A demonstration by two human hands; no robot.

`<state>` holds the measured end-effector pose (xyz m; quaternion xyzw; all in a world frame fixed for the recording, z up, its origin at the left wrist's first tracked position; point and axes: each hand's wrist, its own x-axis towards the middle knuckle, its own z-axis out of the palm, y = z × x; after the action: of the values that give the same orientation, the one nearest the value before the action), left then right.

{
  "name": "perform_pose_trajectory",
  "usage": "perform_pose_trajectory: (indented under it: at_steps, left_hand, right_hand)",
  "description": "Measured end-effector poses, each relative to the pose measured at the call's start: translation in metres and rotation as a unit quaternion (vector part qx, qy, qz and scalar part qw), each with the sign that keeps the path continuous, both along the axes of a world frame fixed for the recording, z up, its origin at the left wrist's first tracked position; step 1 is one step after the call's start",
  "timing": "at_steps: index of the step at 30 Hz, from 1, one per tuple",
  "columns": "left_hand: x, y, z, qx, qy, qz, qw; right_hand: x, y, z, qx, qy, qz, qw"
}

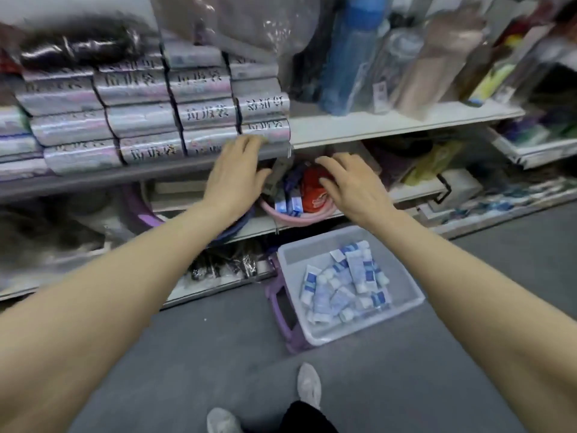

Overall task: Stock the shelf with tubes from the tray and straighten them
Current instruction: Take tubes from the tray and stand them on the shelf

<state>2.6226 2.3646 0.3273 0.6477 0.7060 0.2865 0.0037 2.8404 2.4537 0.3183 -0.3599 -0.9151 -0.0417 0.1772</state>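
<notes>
Above a clear plastic tray (402, 303) of white-and-blue tubes (345, 284) on the floor, both hands, left (232, 176) and right (349, 185), are reaching unclenched, grasping nothing, over a pink round basin (307, 218) holding tubes on the shelf (402, 192).

- There is one view only, a wide-angle camera worn on the person's head, so no second view shares any part of the scene.
- It faces forward and down, towards the white metal shelf unit (390, 125) straight ahead and the grey floor (406, 370) below.
- Both bare forearms run in from the bottom corners, and the left hand (237, 176) and right hand (349, 185) meet near the middle, close to the lens.
- The clear plastic tray of white and blue tubes (402, 320) lies lower, and the person's grey shoes (309, 385) show at the bottom edge.
- Straight lines bow near the edges, and the corners are blurred.
</notes>
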Motion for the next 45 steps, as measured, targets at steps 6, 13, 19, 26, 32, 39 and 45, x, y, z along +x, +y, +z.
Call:
perform_pose_trajectory:
  at_steps: [6,13,19,26,32,39,45]
  left_hand:
    - [0.085,0.021,-0.108,-0.127,-0.026,-0.068,0.989]
    - [0.160,0.025,-0.240,-0.314,-0.081,-0.089,0.942]
    - [0.196,0.028,-0.331,-0.431,-0.095,-0.080,0.894]
    - [0.209,0.044,-0.394,-0.443,0.014,-0.143,0.885]
    - [0.205,0.075,-0.415,-0.402,0.141,-0.220,0.878]
    - [0.210,0.087,-0.432,-0.356,0.320,-0.314,0.820]
    - [0.198,0.080,-0.417,-0.378,0.323,-0.289,0.818]
  right_hand:
    - [0.092,0.011,-0.106,-0.127,-0.021,-0.069,0.989]
    - [0.182,0.020,-0.230,-0.317,-0.124,-0.172,0.924]
    - [0.224,0.023,-0.325,-0.416,-0.207,-0.227,0.856]
    - [0.222,0.031,-0.389,-0.446,-0.303,-0.271,0.798]
    - [0.218,0.036,-0.414,-0.474,-0.279,-0.314,0.774]
    - [0.212,0.032,-0.419,-0.490,-0.268,-0.353,0.751]
    - [0.199,0.035,-0.404,-0.533,-0.166,-0.413,0.720]
